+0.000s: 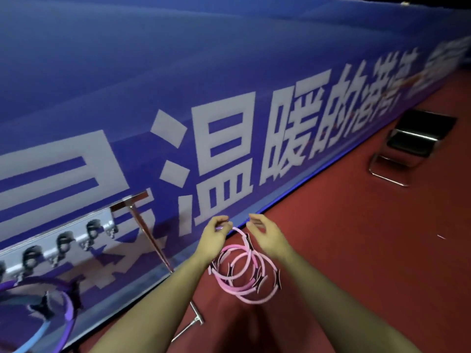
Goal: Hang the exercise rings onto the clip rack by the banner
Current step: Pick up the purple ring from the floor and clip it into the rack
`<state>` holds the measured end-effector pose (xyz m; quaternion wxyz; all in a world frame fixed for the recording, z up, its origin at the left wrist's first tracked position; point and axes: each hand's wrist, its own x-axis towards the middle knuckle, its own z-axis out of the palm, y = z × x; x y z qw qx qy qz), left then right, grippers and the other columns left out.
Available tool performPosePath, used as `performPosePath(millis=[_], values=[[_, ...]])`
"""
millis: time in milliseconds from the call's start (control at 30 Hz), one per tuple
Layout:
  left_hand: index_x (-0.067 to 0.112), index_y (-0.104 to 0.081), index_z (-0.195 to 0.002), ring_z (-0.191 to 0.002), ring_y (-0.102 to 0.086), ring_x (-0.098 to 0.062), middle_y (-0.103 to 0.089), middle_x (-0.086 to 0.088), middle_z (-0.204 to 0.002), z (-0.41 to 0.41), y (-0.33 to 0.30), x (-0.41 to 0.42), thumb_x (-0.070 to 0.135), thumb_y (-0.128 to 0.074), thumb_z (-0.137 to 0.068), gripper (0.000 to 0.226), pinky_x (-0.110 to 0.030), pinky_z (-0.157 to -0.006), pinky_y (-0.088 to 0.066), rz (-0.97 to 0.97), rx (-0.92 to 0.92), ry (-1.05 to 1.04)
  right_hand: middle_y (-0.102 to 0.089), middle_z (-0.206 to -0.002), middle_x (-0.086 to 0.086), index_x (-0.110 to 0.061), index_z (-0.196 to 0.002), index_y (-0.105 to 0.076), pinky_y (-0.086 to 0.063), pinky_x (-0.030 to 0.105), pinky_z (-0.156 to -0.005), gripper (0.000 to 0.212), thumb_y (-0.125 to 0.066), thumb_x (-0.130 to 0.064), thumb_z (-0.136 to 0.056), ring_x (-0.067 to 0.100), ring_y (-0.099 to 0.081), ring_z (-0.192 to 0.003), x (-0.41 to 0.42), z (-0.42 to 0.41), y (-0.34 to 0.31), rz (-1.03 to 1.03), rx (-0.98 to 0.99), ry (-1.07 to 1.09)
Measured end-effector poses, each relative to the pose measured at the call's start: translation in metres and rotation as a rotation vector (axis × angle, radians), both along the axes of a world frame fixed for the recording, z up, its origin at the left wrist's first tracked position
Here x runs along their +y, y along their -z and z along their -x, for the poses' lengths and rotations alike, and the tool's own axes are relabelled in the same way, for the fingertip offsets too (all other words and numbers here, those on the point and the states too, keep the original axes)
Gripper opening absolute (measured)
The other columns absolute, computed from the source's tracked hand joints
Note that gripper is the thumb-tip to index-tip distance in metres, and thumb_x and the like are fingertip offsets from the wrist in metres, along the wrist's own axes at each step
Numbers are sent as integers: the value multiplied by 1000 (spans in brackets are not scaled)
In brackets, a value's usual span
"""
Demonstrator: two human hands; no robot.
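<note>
Left hand [212, 234] pinches a pink ring [243, 266] at its top, others bunched below; right hand [266, 231] hovers beside, fingers loosely curled, empty. Rack [63, 238] stands left.

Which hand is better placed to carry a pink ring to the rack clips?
Probably the left hand: it already pinches the pink rings at their top and lies nearer the rack. The right hand hovers beside, farther away.
</note>
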<state>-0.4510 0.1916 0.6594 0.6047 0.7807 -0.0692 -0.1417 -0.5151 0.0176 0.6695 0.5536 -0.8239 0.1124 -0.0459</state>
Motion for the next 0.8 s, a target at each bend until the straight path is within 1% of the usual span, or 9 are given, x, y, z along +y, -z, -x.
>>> performPosePath(millis=[67,167,267,400,500,567,633,700,800], values=[[25,-61,-113,-98,-63,-13,-67,6,-108,-1,-1,-26,28,-63,-96,17,-28,-89,-47,-8,12,35,-64,-128,3,-13,-133,-59,-45,30,-106,39,-63,-28,-97,14,-60,-119,-27,5,6,-11,2,45],[25,-61,-117,-98,-63,-10,-67,11,-104,-6,1,-60,32,-61,-97,21,-23,-83,-45,-39,23,77,-65,-125,2,-16,-132,-59,-47,33,-106,37,-64,-27,-97,15,-62,-117,-59,7,16,-23,17,98],[20,-60,-119,-98,-64,-11,-67,9,-103,-18,5,-87,29,-61,-98,23,-19,-81,-45,-19,41,96,-64,-123,4,-17,-130,-59,-47,36,-107,35,-65,-25,-97,16,-62,-116,-81,-2,24,-54,18,134],[15,-61,-120,-89,-62,-13,-66,5,-97,-48,13,-121,24,-61,-98,23,-18,-78,-47,-10,51,98,-65,-118,0,-21,-124,-61,-47,34,-106,28,-65,-23,-96,15,-63,-114,-105,-31,31,-78,20,154],[17,-61,-117,-92,-62,-12,-65,6,-96,-81,20,-142,23,-60,-99,19,-19,-81,-47,7,79,100,-65,-117,-4,-26,-123,-60,-47,31,-106,27,-64,-26,-97,12,-63,-114,-123,-63,33,-69,39,141],[15,-61,-117,-94,-62,-12,-65,6,-95,-105,24,-155,20,-60,-99,18,-17,-81,-45,31,99,88,-65,-121,-1,-21,-126,-60,-46,31,-107,29,-63,-27,-98,12,-62,-116,-137,-88,35,-54,65,131],[13,-61,-116,-95,-62,-15,-65,3,-93,-130,28,-166,17,-60,-98,18,-21,-86,-44,46,131,75,-64,-127,2,-17,-130,-59,-44,27,-107,34,-62,-27,-98,12,-60,-118,-151,-112,35,-30,99,118],[14,-62,-115,-95,-63,-17,-66,1,-94,-157,32,-176,18,-61,-98,17,-26,-90,-46,45,144,63,-64,-128,1,-17,-131,-59,-43,23,-106,35,-61,-28,-99,10,-60,-118,-163,-137,36,-4,116,115],[19,-63,-112,-102,-67,-23,-69,1,-103,-198,37,-189,22,-62,-97,16,-35,-96,-50,70,168,45,-64,-125,-2,-16,-131,-60,-41,20,-102,34,-61,-28,-99,10,-59,-116,-177,-171,38,20,122,105]])
